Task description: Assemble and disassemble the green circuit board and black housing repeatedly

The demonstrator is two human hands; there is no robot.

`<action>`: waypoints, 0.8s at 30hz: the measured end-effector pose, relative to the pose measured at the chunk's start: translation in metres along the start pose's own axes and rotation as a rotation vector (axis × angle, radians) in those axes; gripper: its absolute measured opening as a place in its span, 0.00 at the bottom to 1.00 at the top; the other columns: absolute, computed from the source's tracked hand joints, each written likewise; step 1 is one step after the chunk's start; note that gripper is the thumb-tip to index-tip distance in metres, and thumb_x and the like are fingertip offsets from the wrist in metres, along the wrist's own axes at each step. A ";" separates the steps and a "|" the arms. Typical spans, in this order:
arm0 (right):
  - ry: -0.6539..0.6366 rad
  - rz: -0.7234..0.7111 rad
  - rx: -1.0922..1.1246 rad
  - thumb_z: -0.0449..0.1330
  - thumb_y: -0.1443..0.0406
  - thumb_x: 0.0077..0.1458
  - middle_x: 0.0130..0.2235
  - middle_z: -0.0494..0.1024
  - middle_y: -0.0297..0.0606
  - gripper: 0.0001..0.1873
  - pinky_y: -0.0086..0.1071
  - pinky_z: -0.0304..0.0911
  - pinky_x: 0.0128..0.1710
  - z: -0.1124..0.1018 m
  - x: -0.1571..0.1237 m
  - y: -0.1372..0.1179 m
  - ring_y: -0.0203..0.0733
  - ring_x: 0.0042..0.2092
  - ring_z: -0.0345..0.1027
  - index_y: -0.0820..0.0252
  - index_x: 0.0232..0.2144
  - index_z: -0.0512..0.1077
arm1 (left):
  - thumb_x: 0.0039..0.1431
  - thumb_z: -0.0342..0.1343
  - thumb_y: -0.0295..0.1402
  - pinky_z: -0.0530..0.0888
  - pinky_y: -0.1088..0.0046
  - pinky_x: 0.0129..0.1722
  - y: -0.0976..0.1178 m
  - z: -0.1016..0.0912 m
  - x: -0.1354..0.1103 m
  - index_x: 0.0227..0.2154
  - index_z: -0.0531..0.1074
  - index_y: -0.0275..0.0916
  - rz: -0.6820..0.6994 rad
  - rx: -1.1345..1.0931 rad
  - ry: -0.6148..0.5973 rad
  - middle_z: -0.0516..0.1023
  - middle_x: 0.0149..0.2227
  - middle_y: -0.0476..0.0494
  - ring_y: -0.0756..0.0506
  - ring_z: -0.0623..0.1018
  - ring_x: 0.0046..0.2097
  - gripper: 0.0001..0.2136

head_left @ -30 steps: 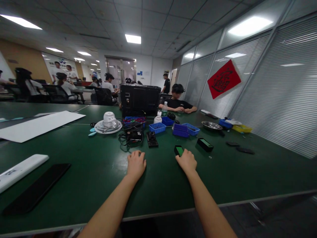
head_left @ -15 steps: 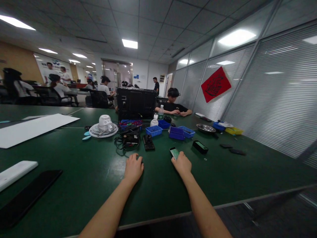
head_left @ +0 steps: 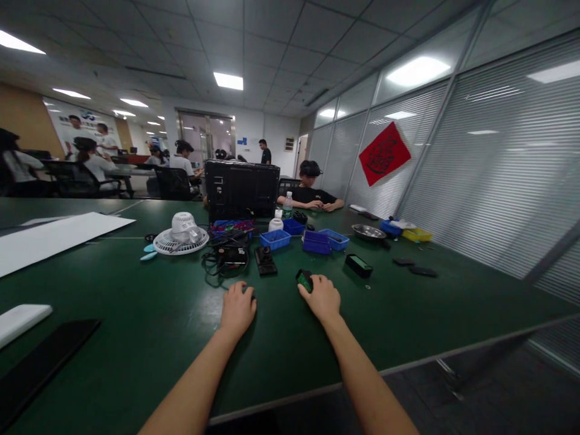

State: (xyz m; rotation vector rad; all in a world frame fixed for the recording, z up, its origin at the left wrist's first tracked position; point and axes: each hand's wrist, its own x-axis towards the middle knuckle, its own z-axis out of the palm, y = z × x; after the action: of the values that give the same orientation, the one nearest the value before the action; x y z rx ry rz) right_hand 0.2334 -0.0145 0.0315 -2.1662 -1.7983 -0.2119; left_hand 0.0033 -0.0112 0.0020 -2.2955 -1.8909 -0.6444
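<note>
My right hand [head_left: 324,298] grips a small black-edged rectangular piece with a green face [head_left: 304,279], thumb on the near side and fingers over the far edge. What kind of thing it is I cannot make out. My left hand [head_left: 238,307] lies palm down on the green table, its fingers loosely bent and a little apart. A dark patch between thumb and forefinger may be only shadow. Ahead of the left hand stands a black device with a round knob-like top [head_left: 265,261]. A black box with a greenish top [head_left: 359,266] lies to the right of the right hand.
Across the table [head_left: 421,320] stand a black monitor-like panel [head_left: 241,192], a white fan [head_left: 181,235], tangled cables with a black box [head_left: 232,257], blue trays [head_left: 275,239], a metal bowl [head_left: 369,232] and a yellow tray [head_left: 417,234]. A person in black [head_left: 310,196] sits opposite.
The piece in my right hand has tilted, and its green face now shows less and darker. My left hand stays in place on the table. The whole view has shifted slightly.
</note>
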 end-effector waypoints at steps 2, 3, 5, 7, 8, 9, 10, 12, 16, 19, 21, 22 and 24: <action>-0.027 0.008 0.044 0.45 0.48 0.55 0.49 0.66 0.49 0.27 0.37 0.58 0.40 -0.002 0.000 -0.001 0.49 0.48 0.61 0.61 0.46 0.65 | 0.54 0.49 0.33 0.61 0.65 0.46 0.000 0.000 0.000 0.42 0.69 0.40 -0.001 -0.002 -0.001 0.64 0.48 0.40 0.42 0.63 0.49 0.12; -0.039 0.019 0.064 0.45 0.48 0.55 0.48 0.67 0.49 0.27 0.37 0.58 0.40 -0.003 0.000 -0.001 0.49 0.48 0.61 0.61 0.47 0.65 | 0.54 0.49 0.33 0.61 0.65 0.46 -0.001 0.000 0.000 0.42 0.69 0.41 -0.001 -0.003 -0.003 0.64 0.48 0.40 0.42 0.63 0.49 0.12; -0.073 0.049 0.098 0.44 0.47 0.55 0.46 0.69 0.49 0.29 0.37 0.58 0.40 -0.004 0.001 -0.001 0.49 0.47 0.62 0.62 0.48 0.64 | 0.54 0.49 0.33 0.61 0.65 0.46 -0.001 0.000 0.000 0.42 0.69 0.41 -0.004 -0.003 -0.005 0.64 0.48 0.40 0.42 0.63 0.49 0.12; -0.136 0.079 0.127 0.45 0.46 0.54 0.43 0.71 0.49 0.30 0.37 0.59 0.38 -0.003 0.003 0.000 0.49 0.46 0.64 0.63 0.47 0.65 | 0.54 0.49 0.33 0.61 0.65 0.46 -0.001 -0.001 0.000 0.42 0.69 0.41 -0.008 -0.003 -0.008 0.64 0.48 0.40 0.42 0.63 0.49 0.12; -0.172 0.092 0.140 0.45 0.46 0.53 0.42 0.72 0.49 0.31 0.37 0.60 0.38 -0.003 0.004 0.000 0.50 0.45 0.65 0.63 0.46 0.66 | 0.54 0.49 0.33 0.61 0.65 0.45 -0.001 -0.001 0.000 0.42 0.69 0.41 -0.009 -0.003 -0.009 0.64 0.48 0.40 0.42 0.63 0.49 0.12; -0.201 0.102 0.152 0.46 0.45 0.52 0.41 0.73 0.49 0.30 0.37 0.60 0.37 -0.002 0.005 0.001 0.50 0.44 0.65 0.62 0.44 0.67 | 0.54 0.49 0.33 0.61 0.65 0.45 -0.001 0.000 0.000 0.41 0.69 0.41 -0.008 -0.002 -0.009 0.64 0.48 0.40 0.42 0.63 0.48 0.12; -0.221 0.112 0.162 0.46 0.45 0.51 0.40 0.73 0.49 0.30 0.37 0.60 0.36 -0.001 0.005 0.001 0.50 0.43 0.66 0.62 0.42 0.67 | 0.54 0.49 0.33 0.61 0.65 0.45 -0.001 0.000 0.000 0.41 0.69 0.41 -0.005 -0.001 -0.008 0.64 0.47 0.40 0.42 0.64 0.48 0.12; -0.239 0.138 0.176 0.46 0.45 0.51 0.40 0.73 0.48 0.29 0.36 0.60 0.35 0.001 0.007 0.003 0.50 0.42 0.67 0.62 0.39 0.68 | 0.54 0.49 0.34 0.62 0.65 0.45 -0.001 0.000 0.000 0.41 0.69 0.40 0.008 0.000 -0.002 0.64 0.47 0.40 0.42 0.64 0.48 0.12; -0.230 0.185 0.182 0.46 0.47 0.52 0.39 0.73 0.49 0.26 0.36 0.61 0.34 0.005 0.009 0.005 0.48 0.40 0.69 0.62 0.39 0.66 | 0.54 0.50 0.33 0.62 0.65 0.45 -0.001 0.000 0.000 0.42 0.69 0.41 0.018 -0.005 -0.004 0.65 0.47 0.40 0.42 0.64 0.48 0.12; -0.215 0.186 0.166 0.47 0.48 0.52 0.39 0.74 0.49 0.25 0.35 0.61 0.33 0.005 0.009 0.004 0.48 0.40 0.69 0.64 0.39 0.65 | 0.53 0.50 0.33 0.62 0.65 0.46 0.000 0.000 -0.001 0.41 0.70 0.41 0.010 -0.007 -0.009 0.65 0.47 0.40 0.42 0.64 0.48 0.12; -0.195 0.164 0.159 0.48 0.50 0.53 0.38 0.74 0.49 0.24 0.33 0.60 0.33 0.004 0.008 0.001 0.47 0.39 0.69 0.64 0.40 0.65 | 0.53 0.50 0.32 0.62 0.65 0.46 0.001 0.000 -0.001 0.41 0.70 0.41 0.016 -0.009 -0.014 0.65 0.47 0.40 0.42 0.64 0.48 0.12; -0.178 0.143 0.158 0.49 0.51 0.53 0.38 0.74 0.48 0.23 0.32 0.60 0.33 0.004 0.007 -0.001 0.47 0.39 0.69 0.64 0.41 0.64 | 0.53 0.50 0.32 0.62 0.65 0.46 0.002 0.000 -0.001 0.41 0.70 0.41 0.022 -0.011 -0.015 0.65 0.47 0.40 0.42 0.64 0.48 0.12; -0.141 0.097 0.154 0.50 0.53 0.53 0.38 0.74 0.47 0.21 0.32 0.60 0.32 0.005 0.005 -0.005 0.46 0.38 0.69 0.64 0.42 0.63 | 0.53 0.50 0.33 0.62 0.65 0.46 0.003 0.000 -0.001 0.41 0.70 0.41 0.029 -0.017 -0.014 0.65 0.47 0.40 0.42 0.64 0.49 0.12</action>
State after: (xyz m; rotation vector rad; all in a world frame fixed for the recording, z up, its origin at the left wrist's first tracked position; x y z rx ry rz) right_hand 0.2294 -0.0075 0.0294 -2.1993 -1.7141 0.1006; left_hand 0.0057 -0.0126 0.0018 -2.3395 -1.8615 -0.6449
